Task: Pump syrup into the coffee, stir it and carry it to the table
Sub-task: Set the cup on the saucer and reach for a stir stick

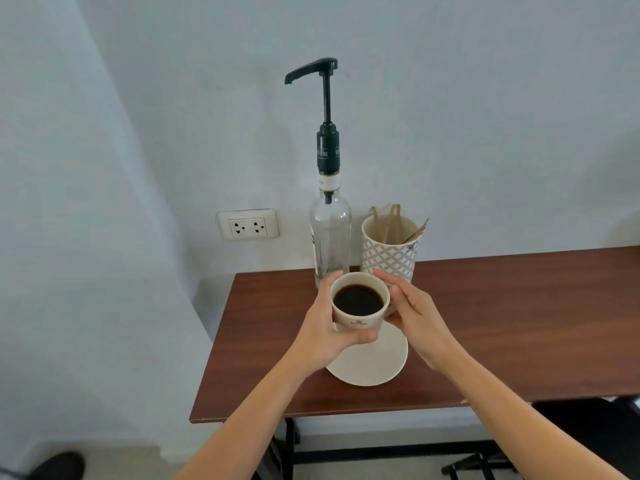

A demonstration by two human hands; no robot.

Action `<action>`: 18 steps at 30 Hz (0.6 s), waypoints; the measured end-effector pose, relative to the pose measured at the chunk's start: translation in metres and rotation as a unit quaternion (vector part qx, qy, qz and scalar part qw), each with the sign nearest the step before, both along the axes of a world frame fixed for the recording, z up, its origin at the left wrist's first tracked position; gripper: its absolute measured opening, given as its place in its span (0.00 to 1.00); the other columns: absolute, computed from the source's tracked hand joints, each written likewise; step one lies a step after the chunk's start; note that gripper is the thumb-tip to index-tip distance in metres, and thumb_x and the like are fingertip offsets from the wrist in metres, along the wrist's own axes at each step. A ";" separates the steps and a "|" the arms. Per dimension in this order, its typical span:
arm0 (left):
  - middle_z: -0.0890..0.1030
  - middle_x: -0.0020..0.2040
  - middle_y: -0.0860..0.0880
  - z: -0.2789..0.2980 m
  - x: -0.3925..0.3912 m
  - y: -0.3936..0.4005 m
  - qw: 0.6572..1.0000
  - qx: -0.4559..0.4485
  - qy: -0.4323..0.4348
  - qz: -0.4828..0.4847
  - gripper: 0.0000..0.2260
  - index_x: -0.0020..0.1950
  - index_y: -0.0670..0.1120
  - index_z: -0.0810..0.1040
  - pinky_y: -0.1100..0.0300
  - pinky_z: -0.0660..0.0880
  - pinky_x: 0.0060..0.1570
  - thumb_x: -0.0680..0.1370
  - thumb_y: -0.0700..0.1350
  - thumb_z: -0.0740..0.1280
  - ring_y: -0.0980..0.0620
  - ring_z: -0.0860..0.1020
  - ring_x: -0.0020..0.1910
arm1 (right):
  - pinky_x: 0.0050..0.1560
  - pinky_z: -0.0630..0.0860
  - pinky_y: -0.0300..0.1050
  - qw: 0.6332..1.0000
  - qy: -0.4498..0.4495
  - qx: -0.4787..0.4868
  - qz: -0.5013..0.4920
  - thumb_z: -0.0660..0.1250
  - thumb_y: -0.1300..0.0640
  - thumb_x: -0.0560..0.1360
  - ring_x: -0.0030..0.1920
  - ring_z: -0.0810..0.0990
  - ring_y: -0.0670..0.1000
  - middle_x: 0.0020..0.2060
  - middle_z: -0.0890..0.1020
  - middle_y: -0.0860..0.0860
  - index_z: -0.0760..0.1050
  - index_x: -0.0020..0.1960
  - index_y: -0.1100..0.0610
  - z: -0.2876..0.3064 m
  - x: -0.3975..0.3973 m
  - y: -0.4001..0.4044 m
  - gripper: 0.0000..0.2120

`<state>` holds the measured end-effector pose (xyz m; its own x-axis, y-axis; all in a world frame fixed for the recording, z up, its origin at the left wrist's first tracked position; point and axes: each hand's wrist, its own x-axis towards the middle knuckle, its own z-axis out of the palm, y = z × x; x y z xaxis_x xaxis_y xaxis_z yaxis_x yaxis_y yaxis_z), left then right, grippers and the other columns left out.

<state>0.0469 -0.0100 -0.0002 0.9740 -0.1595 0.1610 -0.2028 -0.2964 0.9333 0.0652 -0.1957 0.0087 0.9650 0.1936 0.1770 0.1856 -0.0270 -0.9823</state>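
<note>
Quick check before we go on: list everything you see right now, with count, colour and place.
Coffee cup: one, cream, full of dark coffee, held above the saucer.
Saucer: one, cream, on the table near its front left.
Syrup bottle: one, clear glass with a dark green pump, at the table's back edge, behind the cup.
Stirrer holder: one, white and grey patterned, right of the bottle.
Stirrers: several, wooden, standing in the holder.
Table: one, dark brown wood.
Wall socket: one, white, left of the bottle.
Left hand: wrapped around the cup's left side.
Right hand: fingers on the cup's right side.
</note>
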 end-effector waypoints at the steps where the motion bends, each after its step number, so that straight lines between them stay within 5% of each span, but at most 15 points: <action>1: 0.76 0.65 0.60 -0.005 -0.001 -0.001 1.000 0.002 0.004 -0.005 0.45 0.77 0.48 0.61 0.73 0.68 0.65 0.67 0.39 0.83 0.66 0.73 0.67 | 0.57 0.81 0.43 1.000 0.005 -0.004 0.002 0.54 0.60 0.84 0.60 0.82 0.48 0.56 0.85 0.48 0.74 0.66 0.49 -0.005 -0.001 -0.001 0.16; 10: 0.75 0.68 0.56 -0.027 -0.005 -0.004 1.000 0.011 0.012 -0.019 0.43 0.74 0.53 0.62 0.76 0.67 0.63 0.67 0.41 0.83 0.66 0.73 0.67 | 0.66 0.76 0.57 0.999 0.047 -0.019 0.006 0.54 0.59 0.84 0.64 0.79 0.50 0.59 0.83 0.48 0.75 0.67 0.50 -0.032 -0.003 -0.007 0.16; 18: 0.73 0.71 0.53 -0.033 -0.007 -0.005 1.000 0.010 -0.011 -0.009 0.42 0.69 0.63 0.63 0.77 0.66 0.63 0.66 0.43 0.84 0.68 0.71 0.68 | 0.68 0.74 0.56 0.999 0.052 -0.007 0.014 0.54 0.60 0.84 0.64 0.79 0.49 0.60 0.82 0.47 0.75 0.66 0.48 -0.037 -0.002 -0.008 0.17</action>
